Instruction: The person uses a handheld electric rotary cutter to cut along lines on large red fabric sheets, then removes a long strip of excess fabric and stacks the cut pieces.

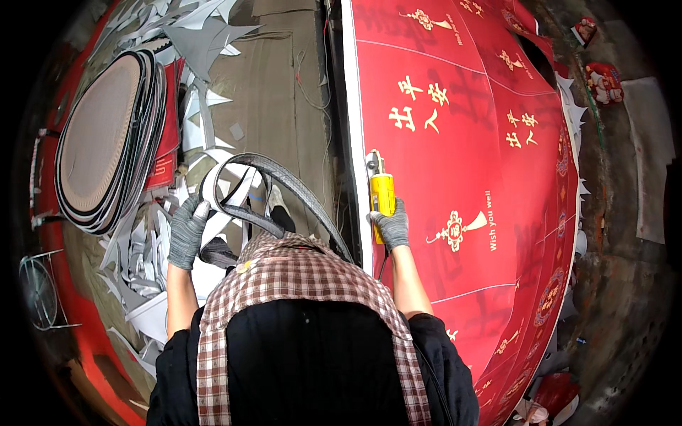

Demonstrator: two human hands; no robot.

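Note:
A grey knitted glove covers my right hand [395,226], which is wrapped round the yellow body of a handheld electric cutter [382,190]. The cutter's metal head points away from me, on the left edge of a large red printed mat sheet [455,167] with gold lettering and knot designs. On the left, my gloved left hand [183,234] is closed on a long curled offcut strip [302,193], dark on one face and white on the other. The strip loops from my fingers across to the front of my checked apron [284,266].
Far left stands a stack of oval mats [99,135] with dark rims. White and grey offcuts [145,248] are heaped beside and below it. A thin cable [307,92] lies on the brown floor along the table's left side. A wire-frame fan-like object [44,291] stands lower left.

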